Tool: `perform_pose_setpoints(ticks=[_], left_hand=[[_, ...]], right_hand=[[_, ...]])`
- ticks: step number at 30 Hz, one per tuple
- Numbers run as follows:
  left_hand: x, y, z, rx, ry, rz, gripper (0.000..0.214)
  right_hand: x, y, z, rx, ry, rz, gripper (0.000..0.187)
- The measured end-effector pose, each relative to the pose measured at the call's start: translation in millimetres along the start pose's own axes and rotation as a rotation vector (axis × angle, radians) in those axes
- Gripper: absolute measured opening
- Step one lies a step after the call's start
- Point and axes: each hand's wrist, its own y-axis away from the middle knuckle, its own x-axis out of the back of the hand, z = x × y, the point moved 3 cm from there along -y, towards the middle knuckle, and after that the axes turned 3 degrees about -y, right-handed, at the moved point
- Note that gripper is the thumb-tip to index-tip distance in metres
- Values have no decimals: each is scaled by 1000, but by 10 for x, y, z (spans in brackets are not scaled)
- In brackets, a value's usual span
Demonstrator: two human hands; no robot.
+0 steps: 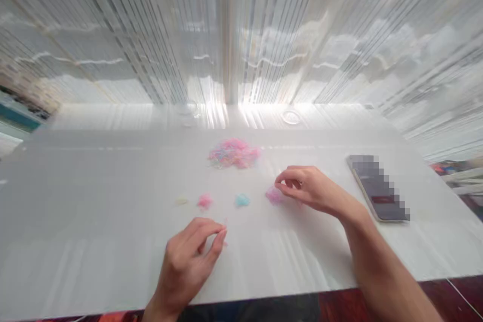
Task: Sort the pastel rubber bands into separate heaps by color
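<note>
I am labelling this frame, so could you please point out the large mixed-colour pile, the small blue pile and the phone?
large mixed-colour pile [234, 153], head view, middle of the heap.
small blue pile [242, 200], head view, its centre.
phone [379, 188], head view, middle of its screen.

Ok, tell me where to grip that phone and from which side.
Grip the phone by its two long edges, coming from above, probably with the right hand, which is nearest. It lies flat on the table, so only the thin sides offer a hold, and its near end, toward the table's front edge, looks easiest to straddle.
</note>
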Motion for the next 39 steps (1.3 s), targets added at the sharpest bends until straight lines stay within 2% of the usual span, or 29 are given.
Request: perform_pose_setpoints(ticks=[5, 12, 27, 30, 34, 36, 39], left_hand=[[5, 9, -3, -8, 7, 6, 8], [-1, 4, -9, -19, 8, 22, 8], [-8, 8, 0, -9, 10, 12, 8], [-12, 3, 1, -3, 10, 9, 8], [-3, 4, 2, 14, 22, 14, 9], [21, 6, 4, 42, 28, 9, 9], [81, 13, 11, 81, -11, -29, 13]], right_hand=[[50, 26, 26, -40, -21, -10, 15], [63, 25, 61, -107, -2, -18, 16], [28, 35, 7, -61, 16, -112, 11], [61, 43, 25, -44, 32, -34, 17], [98, 37, 71, -6, 34, 153, 20], [84, 24, 46, 97, 53, 275, 20], [-25, 17, -94, 336, 54, 446, 19]])
